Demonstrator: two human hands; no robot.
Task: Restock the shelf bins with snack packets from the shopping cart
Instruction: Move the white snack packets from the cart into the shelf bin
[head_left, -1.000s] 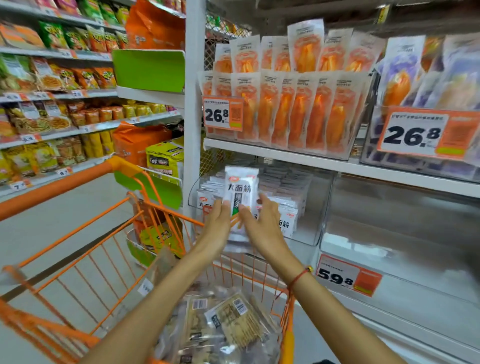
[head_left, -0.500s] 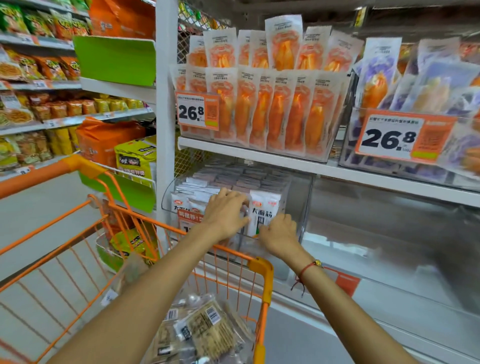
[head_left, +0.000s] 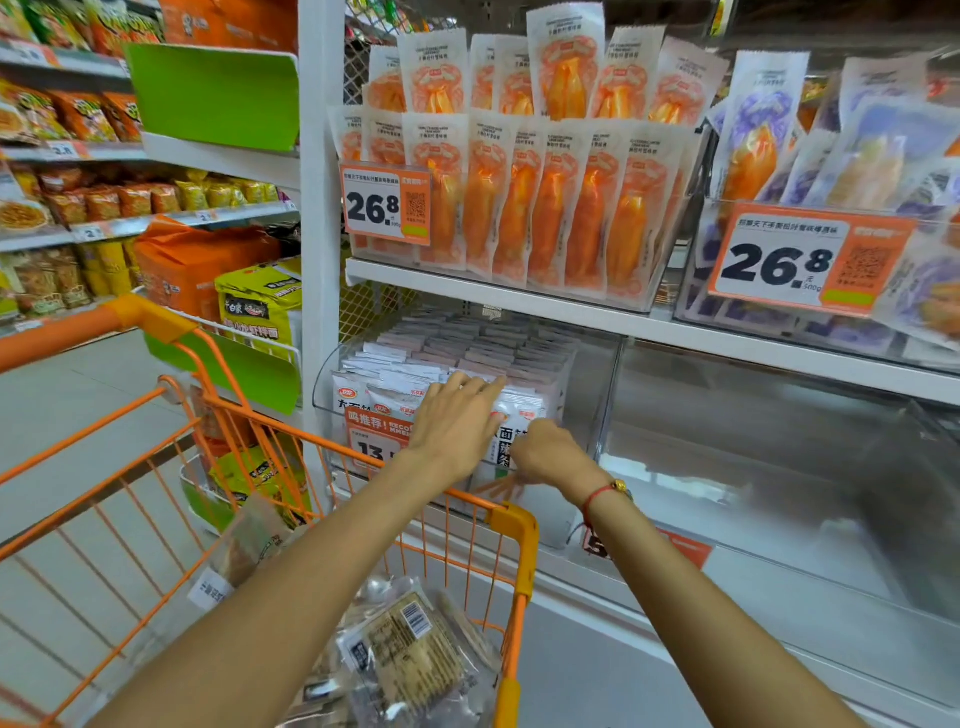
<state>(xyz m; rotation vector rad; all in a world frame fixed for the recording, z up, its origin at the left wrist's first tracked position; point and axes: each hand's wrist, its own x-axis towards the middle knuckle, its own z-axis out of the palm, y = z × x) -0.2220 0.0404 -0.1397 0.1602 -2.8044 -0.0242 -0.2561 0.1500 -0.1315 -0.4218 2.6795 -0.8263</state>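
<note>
Two shelves fill the right side of this shop aisle: the upper one carries clear bins of orange packets (head_left: 524, 208) and purple packets (head_left: 852, 171) with big 26.8 price tags (head_left: 810, 260), and the lower shelf has a clear bin (head_left: 592, 395) packed with white snack packets (head_left: 457, 348) standing in rows. To the right of that bin the lower shelf is a bare, shiny stretch. More snack shelves run down the left of the aisle over a pale floor.

An orange shopping cart (head_left: 519, 525) sits right up against the shelf, with clear-wrapped packets (head_left: 410, 654) lying in its near end.

The left hand (head_left: 457, 421) lies flat on the front row of white packets, fingers (head_left: 480, 387) straight and a bit spread, pressing on their tops. The right hand (head_left: 550, 454), with a red cord bracelet (head_left: 602, 496) at the wrist, is just beside it at the front of the bin, fingers curled against the front packet (head_left: 519, 415); can't tell if it's actually pinching it.
</note>
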